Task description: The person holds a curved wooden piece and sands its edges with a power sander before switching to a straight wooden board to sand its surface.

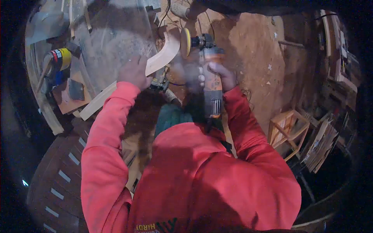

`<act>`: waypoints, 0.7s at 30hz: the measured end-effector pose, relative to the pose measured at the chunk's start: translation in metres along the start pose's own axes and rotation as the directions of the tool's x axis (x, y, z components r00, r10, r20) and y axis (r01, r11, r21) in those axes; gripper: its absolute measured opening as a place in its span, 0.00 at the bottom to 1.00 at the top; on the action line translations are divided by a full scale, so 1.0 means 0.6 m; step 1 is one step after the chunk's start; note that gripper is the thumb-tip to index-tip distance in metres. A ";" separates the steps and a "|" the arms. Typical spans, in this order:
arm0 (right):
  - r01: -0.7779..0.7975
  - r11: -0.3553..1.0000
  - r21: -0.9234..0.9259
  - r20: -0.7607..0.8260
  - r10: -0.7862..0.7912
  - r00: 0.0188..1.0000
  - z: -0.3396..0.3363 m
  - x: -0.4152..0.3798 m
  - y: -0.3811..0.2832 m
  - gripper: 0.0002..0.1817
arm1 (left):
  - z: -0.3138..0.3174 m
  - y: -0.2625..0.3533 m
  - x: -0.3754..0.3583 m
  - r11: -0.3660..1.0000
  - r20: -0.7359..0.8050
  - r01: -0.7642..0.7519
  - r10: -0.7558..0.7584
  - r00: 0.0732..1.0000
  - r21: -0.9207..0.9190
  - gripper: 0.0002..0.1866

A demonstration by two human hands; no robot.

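Note:
My left hand (134,72) is closed around a long curved piece of pale wood (163,57), pressing it at the edge of the grey worktable (116,37). One end of the wood bends upward, and the straighter end runs down to the left under my wrist. In my right hand (224,75) is an orange and black angle grinder (213,92), gripped round its body. A round pad with a yellow backing (186,42) sits on its head, just right of the curved end, with a small gap showing. Blur and dust hide the area left of the grinder.
On the left, a yellow and red can or roll (62,58) sits by a dark square block (76,89). A second power tool (159,83) is partly hidden below the wood. A wooden frame (289,130) and stacked boards (320,145) stand at right. Cables lie on the brown ground.

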State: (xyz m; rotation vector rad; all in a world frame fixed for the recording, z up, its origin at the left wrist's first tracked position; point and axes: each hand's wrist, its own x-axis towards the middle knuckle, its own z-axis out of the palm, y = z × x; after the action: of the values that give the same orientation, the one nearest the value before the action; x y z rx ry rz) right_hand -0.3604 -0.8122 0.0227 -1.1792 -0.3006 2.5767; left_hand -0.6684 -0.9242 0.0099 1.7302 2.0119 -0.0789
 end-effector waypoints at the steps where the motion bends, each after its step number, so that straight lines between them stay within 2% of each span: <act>1: -0.006 1.000 0.010 -0.063 0.007 0.998 0.002 -0.007 0.011 0.28 | -0.001 0.000 -0.001 1.000 -0.003 -0.005 0.005 1.000 0.002 0.32; 4: 0.153 0.988 -0.039 -0.031 -0.154 0.988 0.021 -0.024 0.029 0.24 | -0.005 0.009 -0.001 0.999 -0.063 -0.049 0.051 0.997 0.023 0.32; 7: 0.192 0.980 0.053 -0.090 -0.187 0.978 0.036 -0.030 0.065 0.24 | -0.024 0.022 0.007 0.999 0.022 0.007 -0.008 1.000 0.050 0.32; 10: 0.210 0.976 0.065 -0.094 -0.204 0.975 0.023 -0.029 0.119 0.25 | 0.002 0.005 0.001 1.000 0.004 -0.013 0.013 1.000 0.019 0.32; 11: 0.244 0.968 0.059 -0.064 -0.240 0.969 0.010 -0.027 0.130 0.26 | 0.007 0.005 -0.002 0.998 -0.049 -0.062 0.063 0.997 0.031 0.31; 13: 0.304 0.951 0.051 -0.011 -0.304 0.953 -0.008 -0.016 0.149 0.27 | 0.011 0.003 -0.005 0.998 -0.062 -0.061 0.063 0.996 0.033 0.30; 16: 0.295 0.954 0.058 -0.067 -0.291 0.954 0.043 -0.028 0.119 0.28 | 0.015 0.000 -0.006 0.998 -0.040 -0.049 0.050 0.998 0.035 0.30; 17: 0.292 0.957 0.001 -0.092 -0.290 0.953 0.037 -0.025 0.111 0.27 | 0.016 0.000 -0.007 0.999 -0.026 -0.039 0.040 0.999 0.032 0.30; 21: 0.247 0.967 -0.054 -0.075 -0.251 0.965 0.032 -0.014 0.068 0.26 | 0.029 -0.006 -0.015 0.998 -0.131 -0.061 0.060 0.990 -0.009 0.28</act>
State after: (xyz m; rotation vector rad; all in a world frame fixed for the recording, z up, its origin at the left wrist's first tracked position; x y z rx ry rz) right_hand -0.3770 -0.8543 0.0284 -1.1757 -0.4594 2.3102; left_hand -0.6655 -0.9389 -0.0029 1.8297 2.0449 0.0688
